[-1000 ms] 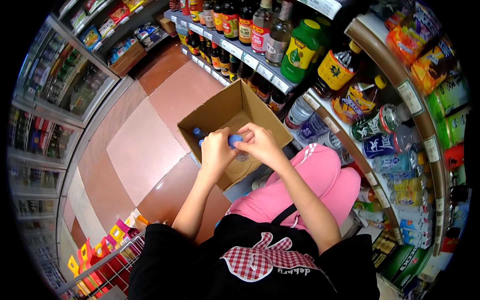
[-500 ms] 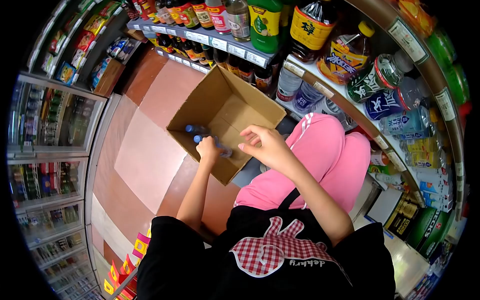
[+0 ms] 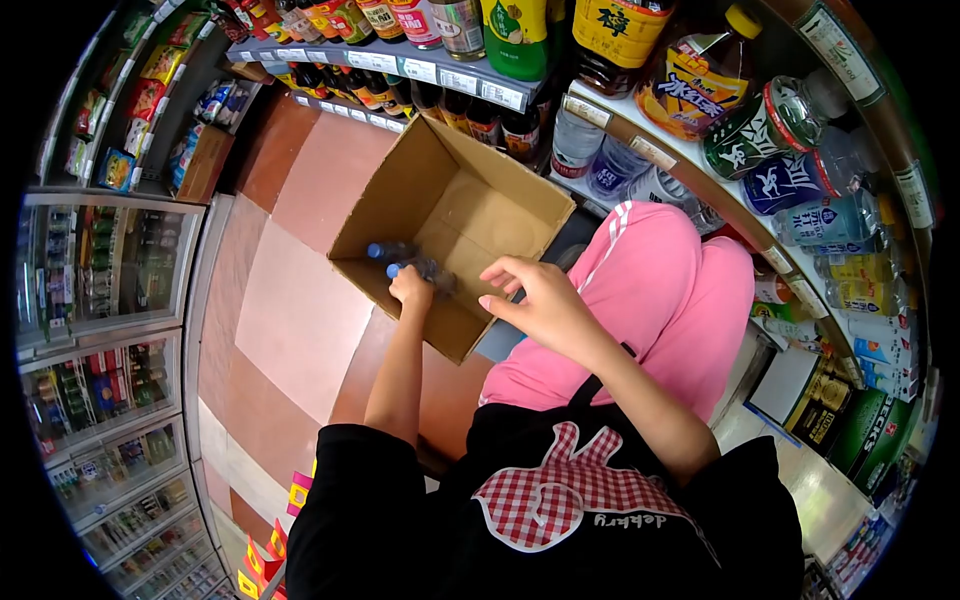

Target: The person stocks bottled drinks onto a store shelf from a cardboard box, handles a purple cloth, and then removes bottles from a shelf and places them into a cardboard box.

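An open cardboard box [image 3: 402,190] stands on the tiled floor in front of my knees. Inside it, by the left wall, lie two clear plastic bottles with blue caps. My left hand [image 3: 411,288] reaches in and is closed around the nearer bottle [image 3: 440,278], close to its cap. Just beyond lies the other bottle [image 3: 398,252], apart from my fingers. My right hand [image 3: 530,295] hovers by the box's right rim, fingers curved and apart, with nothing in it.
A shelf [image 3: 610,115] of large drink bottles curves along my right side. Sauce bottles [image 3: 385,25] line the shelf beyond the box. Glass-door coolers [image 3: 105,260] stand to the left across the tiled floor [image 3: 290,320]. Green beer cartons [image 3: 868,440] sit at lower right.
The held bottle and my left hand have shifted slightly up and left within the box. My right hand stays by the rim, and the whole view has turned a little.
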{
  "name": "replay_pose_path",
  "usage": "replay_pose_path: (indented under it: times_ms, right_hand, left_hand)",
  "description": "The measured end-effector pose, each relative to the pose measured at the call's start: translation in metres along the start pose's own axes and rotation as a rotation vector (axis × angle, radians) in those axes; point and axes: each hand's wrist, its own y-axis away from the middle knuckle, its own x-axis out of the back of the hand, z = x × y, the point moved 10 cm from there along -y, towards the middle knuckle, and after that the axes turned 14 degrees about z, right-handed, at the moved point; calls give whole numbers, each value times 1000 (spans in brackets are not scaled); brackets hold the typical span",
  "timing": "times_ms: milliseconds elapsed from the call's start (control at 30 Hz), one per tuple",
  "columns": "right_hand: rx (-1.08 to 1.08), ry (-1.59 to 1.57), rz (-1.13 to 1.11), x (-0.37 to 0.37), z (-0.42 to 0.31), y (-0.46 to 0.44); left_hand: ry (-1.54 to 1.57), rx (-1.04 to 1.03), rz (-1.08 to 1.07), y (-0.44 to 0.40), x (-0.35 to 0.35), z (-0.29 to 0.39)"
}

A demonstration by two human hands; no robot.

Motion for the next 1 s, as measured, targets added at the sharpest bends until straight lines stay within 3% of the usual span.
replay_pose_path:
  times_ms: [300,533,700,1000]
  right_hand:
    - [-19,-15,2,1,7,-4]
    - [-47,-52,-9,-8,10,-3]
    - [-30,-54,-26,-12,6,-1]
    - [12,-37,-30,-1,-14,0]
  left_hand:
    - [-6,3,-3,5,18,0]
    - [-51,13,2,-11,-12,-10]
    - [-63,-15,-5,-2,6,-3]
    - [82,-59,179,11,90,30]
